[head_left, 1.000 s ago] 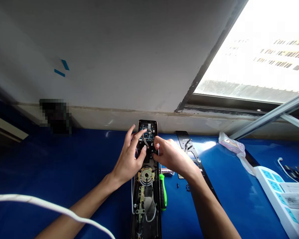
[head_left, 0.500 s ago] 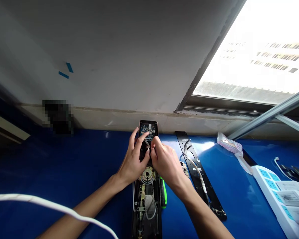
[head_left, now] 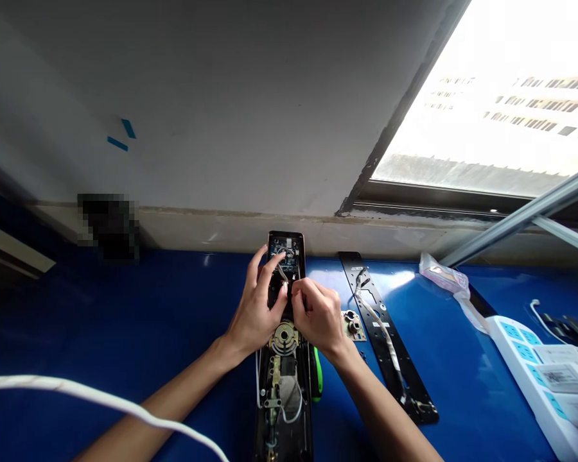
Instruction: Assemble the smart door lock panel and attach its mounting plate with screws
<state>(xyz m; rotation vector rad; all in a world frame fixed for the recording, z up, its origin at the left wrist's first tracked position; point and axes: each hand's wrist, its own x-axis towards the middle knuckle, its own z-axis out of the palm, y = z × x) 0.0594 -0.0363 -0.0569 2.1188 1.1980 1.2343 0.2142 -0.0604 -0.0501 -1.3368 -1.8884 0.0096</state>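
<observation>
A long black housing, which looks like an opened electronic door lock, lies lengthwise before me. A blue circuit board sits in its far end, and a round metal mechanism in its middle. My left hand rests over the far left edge, index fingertip at the board and thumb bent in against a thin grey cable. My right hand is closed in a pinch at the housing's right edge, just below the board. Whatever is between its fingers is hidden.
To the right lie a green-and-black handle, a small board and a black plate with a taped cable. Farther right are a pink plastic packet, a white power strip and a metal bar. A white cord crosses the lower left.
My right hand has drawn back slightly toward me, away from the board, and the small board beside it shows more. My left hand stays nearly in place at the cable.
</observation>
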